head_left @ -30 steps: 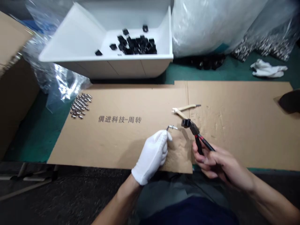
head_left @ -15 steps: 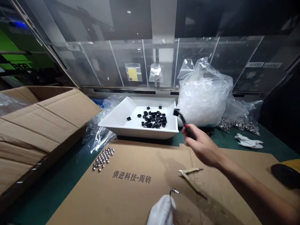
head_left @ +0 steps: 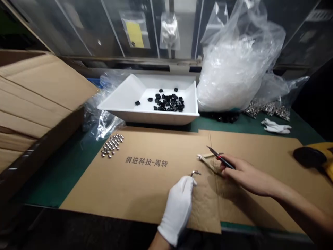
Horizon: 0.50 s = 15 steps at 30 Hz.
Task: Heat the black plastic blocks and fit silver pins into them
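Workshop, green bench, metal parts, pliers

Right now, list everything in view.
panel: uncounted, dark, back
table: 1, green, underneath
cardboard: uncounted, brown, on table
box: 1, brown, left
tray: 1, white, back
black parts: many, black, in tray
metal parts: many, silver, cardboard's left end
crumpled plastic: uncounted, clear, beside box
large bag: 1, whitish, beside tray
bagged pieces: many, silver, back right
small bags: 2, clear, back
loose glove: 1, white, right
cutters: 1, pale handles, on cardboard
unidentified object: 1, yellow and black, right edge
bent piece: 1, silver, centre
tool: 1, black and red, near cutters
left hand: 1, white glove, holding bent piece
right hand: 1, bare, holding tool
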Each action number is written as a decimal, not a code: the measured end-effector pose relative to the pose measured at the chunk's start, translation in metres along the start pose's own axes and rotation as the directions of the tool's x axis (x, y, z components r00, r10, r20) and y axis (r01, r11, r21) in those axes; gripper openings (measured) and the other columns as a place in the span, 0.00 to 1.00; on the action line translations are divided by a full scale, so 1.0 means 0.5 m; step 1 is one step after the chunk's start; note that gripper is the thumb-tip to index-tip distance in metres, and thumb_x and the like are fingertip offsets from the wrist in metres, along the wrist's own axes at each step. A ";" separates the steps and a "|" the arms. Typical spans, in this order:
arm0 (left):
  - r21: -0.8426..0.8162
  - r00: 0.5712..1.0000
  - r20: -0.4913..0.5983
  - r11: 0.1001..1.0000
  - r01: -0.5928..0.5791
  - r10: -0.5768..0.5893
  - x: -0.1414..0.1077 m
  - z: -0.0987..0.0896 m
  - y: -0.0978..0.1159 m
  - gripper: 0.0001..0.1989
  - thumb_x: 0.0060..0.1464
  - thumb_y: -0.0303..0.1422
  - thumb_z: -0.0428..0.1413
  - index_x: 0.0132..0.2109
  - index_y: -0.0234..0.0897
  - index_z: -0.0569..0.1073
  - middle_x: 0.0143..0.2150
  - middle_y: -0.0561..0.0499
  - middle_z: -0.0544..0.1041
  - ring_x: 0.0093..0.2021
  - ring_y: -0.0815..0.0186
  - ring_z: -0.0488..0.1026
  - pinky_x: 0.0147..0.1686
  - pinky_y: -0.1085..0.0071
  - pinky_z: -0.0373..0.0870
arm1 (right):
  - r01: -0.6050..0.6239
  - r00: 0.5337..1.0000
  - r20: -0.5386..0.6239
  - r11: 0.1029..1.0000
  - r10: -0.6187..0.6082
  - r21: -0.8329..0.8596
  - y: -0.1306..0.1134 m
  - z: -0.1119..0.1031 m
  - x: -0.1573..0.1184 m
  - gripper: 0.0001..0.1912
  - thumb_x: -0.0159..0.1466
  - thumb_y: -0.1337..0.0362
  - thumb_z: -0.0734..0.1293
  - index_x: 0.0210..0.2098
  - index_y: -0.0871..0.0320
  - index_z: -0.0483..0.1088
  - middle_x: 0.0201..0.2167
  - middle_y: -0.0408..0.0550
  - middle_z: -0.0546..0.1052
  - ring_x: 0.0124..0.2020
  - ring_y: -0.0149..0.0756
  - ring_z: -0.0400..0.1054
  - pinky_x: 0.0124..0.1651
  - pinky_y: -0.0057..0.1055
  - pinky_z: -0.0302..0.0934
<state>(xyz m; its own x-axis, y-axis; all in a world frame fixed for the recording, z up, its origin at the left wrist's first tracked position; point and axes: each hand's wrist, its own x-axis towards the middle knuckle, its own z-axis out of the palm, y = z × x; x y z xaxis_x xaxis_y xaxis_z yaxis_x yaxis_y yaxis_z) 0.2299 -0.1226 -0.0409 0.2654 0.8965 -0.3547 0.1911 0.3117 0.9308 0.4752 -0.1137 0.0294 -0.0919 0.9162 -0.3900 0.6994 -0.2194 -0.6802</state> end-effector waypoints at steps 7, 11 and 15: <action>0.859 0.973 0.054 0.486 -0.160 0.225 0.000 0.024 0.005 0.16 0.72 0.38 0.45 0.54 0.42 0.76 0.42 0.44 0.83 0.40 0.58 0.81 0.42 0.67 0.73 | -0.063 0.994 0.071 0.964 0.084 -0.260 0.056 0.044 -0.094 0.20 0.66 0.64 0.64 0.57 0.54 0.71 0.48 0.55 0.80 0.47 0.53 0.74 0.50 0.46 0.64; 0.895 0.950 0.059 0.406 -0.186 0.305 -0.008 0.025 -0.004 0.18 0.72 0.39 0.47 0.59 0.44 0.76 0.43 0.45 0.84 0.40 0.60 0.82 0.42 0.70 0.73 | -0.043 0.997 0.050 0.951 0.062 -0.305 0.047 0.049 -0.104 0.19 0.66 0.63 0.65 0.56 0.54 0.72 0.46 0.55 0.81 0.44 0.51 0.75 0.45 0.41 0.65; 0.934 0.937 0.038 0.320 -0.156 0.347 -0.017 0.025 0.000 0.18 0.71 0.40 0.49 0.62 0.46 0.75 0.41 0.46 0.85 0.37 0.61 0.82 0.38 0.71 0.72 | -0.038 0.997 0.046 0.940 0.057 -0.340 0.034 0.050 -0.100 0.16 0.67 0.63 0.65 0.53 0.55 0.73 0.42 0.54 0.82 0.40 0.48 0.76 0.40 0.37 0.63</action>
<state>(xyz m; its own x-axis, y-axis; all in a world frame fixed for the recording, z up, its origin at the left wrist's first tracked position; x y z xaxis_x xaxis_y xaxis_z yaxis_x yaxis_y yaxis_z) 0.2394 -0.1339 -0.0392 0.3507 0.9364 -0.0122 0.9026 -0.3345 0.2708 0.4739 -0.1716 0.0216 -0.0842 0.8859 -0.4562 0.9016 -0.1272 -0.4134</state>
